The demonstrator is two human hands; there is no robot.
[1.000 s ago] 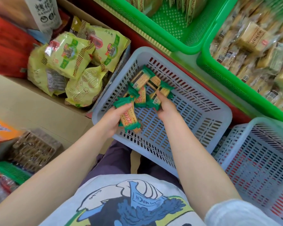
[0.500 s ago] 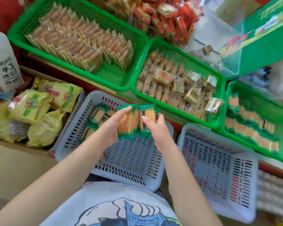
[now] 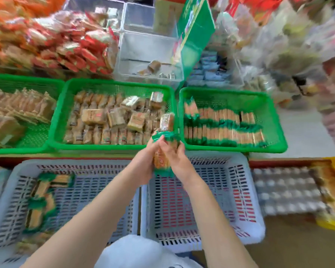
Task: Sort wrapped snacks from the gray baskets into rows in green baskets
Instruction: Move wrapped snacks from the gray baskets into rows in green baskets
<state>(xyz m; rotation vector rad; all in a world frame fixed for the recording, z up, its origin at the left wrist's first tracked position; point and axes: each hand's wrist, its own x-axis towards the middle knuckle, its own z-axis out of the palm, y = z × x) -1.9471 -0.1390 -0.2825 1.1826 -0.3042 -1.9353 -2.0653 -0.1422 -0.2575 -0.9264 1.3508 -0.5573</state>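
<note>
Together, left hand (image 3: 143, 163) and right hand (image 3: 177, 159) clasp a bundle of green-wrapped snacks (image 3: 161, 157); fingers curled.

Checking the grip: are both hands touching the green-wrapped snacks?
Touching. The head view shows the left hand and right hand wrapped around the snack stack from both sides.

A single wide-angle camera worn on the person's head looks forward and steeply down, close over two forearms that rise from the bottom edge to the left hand (image 3: 143, 163) and right hand (image 3: 177, 161) at mid-frame. Gray baskets (image 3: 246, 192) lie nearest, green baskets (image 3: 177, 117) beyond, heaped snack bags (image 3: 62, 47) farthest. Edges bend and blur; no second view overlaps.
</note>
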